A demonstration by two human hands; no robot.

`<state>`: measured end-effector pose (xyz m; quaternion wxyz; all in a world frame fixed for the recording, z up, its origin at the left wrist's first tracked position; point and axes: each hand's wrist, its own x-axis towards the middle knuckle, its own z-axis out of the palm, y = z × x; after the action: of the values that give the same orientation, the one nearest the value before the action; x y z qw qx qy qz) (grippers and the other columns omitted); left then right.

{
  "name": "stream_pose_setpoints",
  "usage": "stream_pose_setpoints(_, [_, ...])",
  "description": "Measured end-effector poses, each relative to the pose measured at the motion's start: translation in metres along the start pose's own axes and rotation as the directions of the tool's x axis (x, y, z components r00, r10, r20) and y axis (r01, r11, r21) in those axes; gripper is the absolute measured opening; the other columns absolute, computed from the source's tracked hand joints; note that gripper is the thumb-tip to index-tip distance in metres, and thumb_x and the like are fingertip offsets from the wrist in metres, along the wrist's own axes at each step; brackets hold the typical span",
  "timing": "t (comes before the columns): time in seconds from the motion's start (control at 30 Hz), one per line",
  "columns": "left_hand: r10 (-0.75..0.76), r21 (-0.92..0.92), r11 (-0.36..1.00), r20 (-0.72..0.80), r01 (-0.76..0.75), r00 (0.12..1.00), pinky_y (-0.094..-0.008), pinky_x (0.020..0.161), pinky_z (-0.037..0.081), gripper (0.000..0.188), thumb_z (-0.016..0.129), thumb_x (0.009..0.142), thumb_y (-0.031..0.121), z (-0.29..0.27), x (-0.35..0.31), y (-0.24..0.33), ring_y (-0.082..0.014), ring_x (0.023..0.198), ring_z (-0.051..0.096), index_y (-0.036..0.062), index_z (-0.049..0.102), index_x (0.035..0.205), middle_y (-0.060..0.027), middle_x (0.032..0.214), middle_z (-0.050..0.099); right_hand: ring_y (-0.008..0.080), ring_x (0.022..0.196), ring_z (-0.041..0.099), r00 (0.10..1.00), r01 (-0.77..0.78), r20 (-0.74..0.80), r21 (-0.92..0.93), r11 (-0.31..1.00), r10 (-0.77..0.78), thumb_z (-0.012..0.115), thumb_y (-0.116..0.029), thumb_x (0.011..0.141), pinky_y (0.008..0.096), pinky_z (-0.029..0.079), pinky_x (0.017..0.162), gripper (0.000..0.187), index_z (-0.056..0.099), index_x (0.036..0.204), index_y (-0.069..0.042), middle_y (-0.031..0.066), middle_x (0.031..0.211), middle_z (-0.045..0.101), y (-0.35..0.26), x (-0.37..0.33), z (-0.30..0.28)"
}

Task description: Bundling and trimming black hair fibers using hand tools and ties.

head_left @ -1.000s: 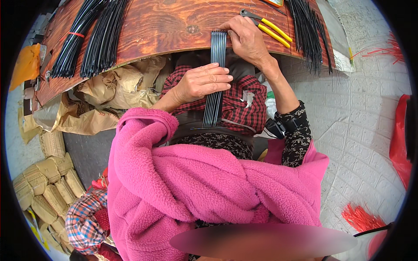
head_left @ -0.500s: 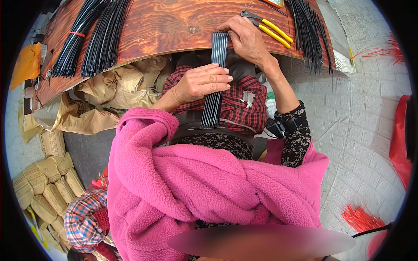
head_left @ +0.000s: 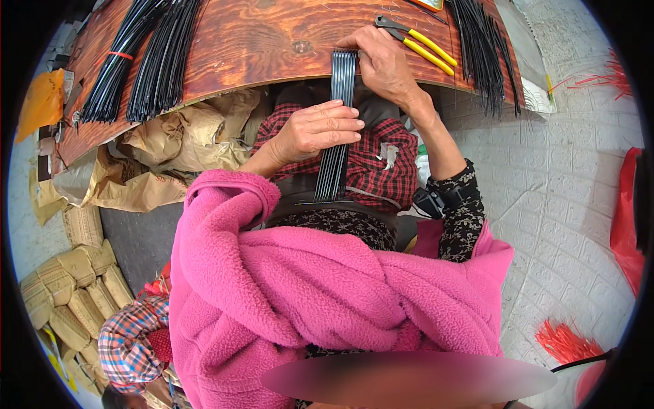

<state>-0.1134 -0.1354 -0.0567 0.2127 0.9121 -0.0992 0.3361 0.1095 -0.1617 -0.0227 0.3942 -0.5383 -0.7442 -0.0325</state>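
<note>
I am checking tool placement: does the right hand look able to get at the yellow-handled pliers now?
Probably yes: the pliers lie on the wooden table close to the right hand, nothing visible between them. That hand is at the upper end of the black strips, though.

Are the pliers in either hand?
No, the yellow-handled pliers lie on the wooden table, beside the right hand, while the left hand lies across the black strips.

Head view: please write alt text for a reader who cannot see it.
The left hand lies across a flat row of black strips; the right hand is at its far end, on a wooden table. Yellow-handled pliers and black bundles lie there.
</note>
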Motion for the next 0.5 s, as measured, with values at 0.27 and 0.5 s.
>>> stream_pose_setpoints(0.27, [-0.005,0.001,1.0,0.006,0.005,1.0,-0.0406,0.101,0.05,0.023,0.063,0.083,0.011,-0.001,0.003,0.003,-0.0229,0.112,0.065,0.0112,0.072,0.103,-0.0043,0.114,0.07,0.0232,0.107,0.061,0.98,-0.14,-0.089,0.327,0.935,0.178,0.043,0.012,0.077,0.0334,0.046,0.097,0.045,0.061,0.116,-0.003,0.0117,0.109,0.062,-0.013,0.012,0.003])
stream_pose_setpoints(0.5, [-0.007,0.038,0.999,-0.049,0.009,0.999,-0.0411,0.099,0.051,0.024,0.063,0.082,0.004,-0.026,0.025,-0.018,-0.0214,0.107,0.067,0.0123,0.073,0.102,-0.0043,0.108,0.072,0.0152,0.112,0.058,0.948,-0.283,-0.025,0.396,0.874,0.318,0.044,0.008,0.086,0.0273,0.044,0.1,0.036,0.061,0.117,0.002,0.0071,0.118,0.061,-0.011,-0.011,-0.037])
